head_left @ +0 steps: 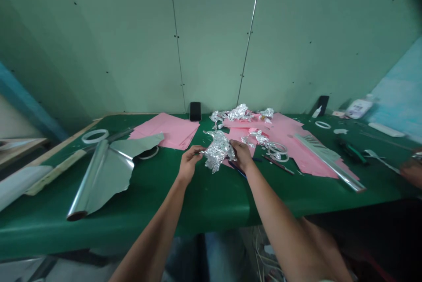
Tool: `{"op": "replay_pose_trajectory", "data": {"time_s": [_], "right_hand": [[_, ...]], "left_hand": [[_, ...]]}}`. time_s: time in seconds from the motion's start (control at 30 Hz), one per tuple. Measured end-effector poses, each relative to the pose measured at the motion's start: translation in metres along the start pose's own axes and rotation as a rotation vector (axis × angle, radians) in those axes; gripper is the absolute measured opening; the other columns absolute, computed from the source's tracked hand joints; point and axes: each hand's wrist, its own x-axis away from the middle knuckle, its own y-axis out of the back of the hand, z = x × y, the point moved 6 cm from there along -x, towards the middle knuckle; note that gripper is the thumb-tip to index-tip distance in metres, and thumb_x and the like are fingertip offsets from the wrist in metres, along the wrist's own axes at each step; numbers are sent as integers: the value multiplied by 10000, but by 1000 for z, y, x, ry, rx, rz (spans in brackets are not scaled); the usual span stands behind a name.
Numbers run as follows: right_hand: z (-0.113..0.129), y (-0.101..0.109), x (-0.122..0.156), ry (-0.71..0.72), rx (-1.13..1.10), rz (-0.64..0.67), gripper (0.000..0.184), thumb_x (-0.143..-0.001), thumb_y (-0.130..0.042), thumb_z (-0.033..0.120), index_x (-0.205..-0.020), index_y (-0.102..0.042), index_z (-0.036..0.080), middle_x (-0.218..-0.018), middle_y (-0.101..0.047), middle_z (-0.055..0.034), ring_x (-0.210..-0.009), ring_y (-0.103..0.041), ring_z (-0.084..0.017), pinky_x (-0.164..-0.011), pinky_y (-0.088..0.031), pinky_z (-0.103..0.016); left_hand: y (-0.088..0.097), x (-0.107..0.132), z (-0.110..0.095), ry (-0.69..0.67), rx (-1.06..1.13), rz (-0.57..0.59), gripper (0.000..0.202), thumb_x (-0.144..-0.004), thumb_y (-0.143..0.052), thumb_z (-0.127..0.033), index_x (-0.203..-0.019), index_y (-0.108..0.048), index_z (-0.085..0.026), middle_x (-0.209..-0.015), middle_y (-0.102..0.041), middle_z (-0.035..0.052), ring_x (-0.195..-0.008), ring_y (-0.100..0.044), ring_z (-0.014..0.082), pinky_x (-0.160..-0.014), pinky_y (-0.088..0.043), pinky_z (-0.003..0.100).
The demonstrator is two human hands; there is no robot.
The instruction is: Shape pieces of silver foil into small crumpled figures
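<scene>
A crumpled piece of aluminium foil (217, 151) is held just above the green table (198, 198) between both my hands. My left hand (189, 162) pinches its left edge with closed fingers. My right hand (241, 154) grips its right side, fingers wrapped round it. A blue pen (238, 169) lies on the table just under my right hand.
A roll of foil (99, 176) partly unrolled lies at left, with tape rings (95, 136) beyond it. Pink paper sheets (171, 130) and more crumpled foil (240, 112) lie behind. A second foil roll (329, 162), tape rings (278, 150), a phone (195, 111) and tools sit farther right.
</scene>
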Motion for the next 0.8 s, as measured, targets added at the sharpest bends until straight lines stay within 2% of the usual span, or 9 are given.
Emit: {"op": "replay_pose_trajectory", "data": {"time_s": [0.17,0.4,0.67,0.8], "right_hand": [[1,-7,5,-36,17,34,312,-554,-818,430,-684,-701,171,-628,-689,-15,-551,-605,-163,-517,-475,-281],[-2,-3,3,-30,2,15,294,-559,-821,414,-687,-707,175,-637,-695,-13,-577,-615,-165,-597,-509,-311],[-9,-5,0,-61,9,59,295,-542,-836,407,-671,-715,172,-644,-699,-21,-582,-618,-169,-620,-511,-315],[-7,-6,1,-72,13,53,296,-534,-841,410,-651,-712,171,-610,-684,-12,-553,-602,-155,-604,-498,-306]], "left_hand": [[-3,0,-2,-3,32,24,88,-623,-632,-185,-656,-713,-191,-863,-640,53,-972,-557,236,-875,-420,336],[-1,2,7,11,78,38,164,-688,-651,-242,-828,-730,-207,-971,-643,51,-985,-558,224,-845,-436,314],[-5,4,5,36,116,42,129,-730,-681,-316,-749,-710,-192,-943,-643,54,-944,-568,210,-824,-446,312],[-5,4,6,52,161,54,153,-718,-670,-295,-825,-729,-203,-984,-646,59,-969,-569,215,-830,-446,313]]}}
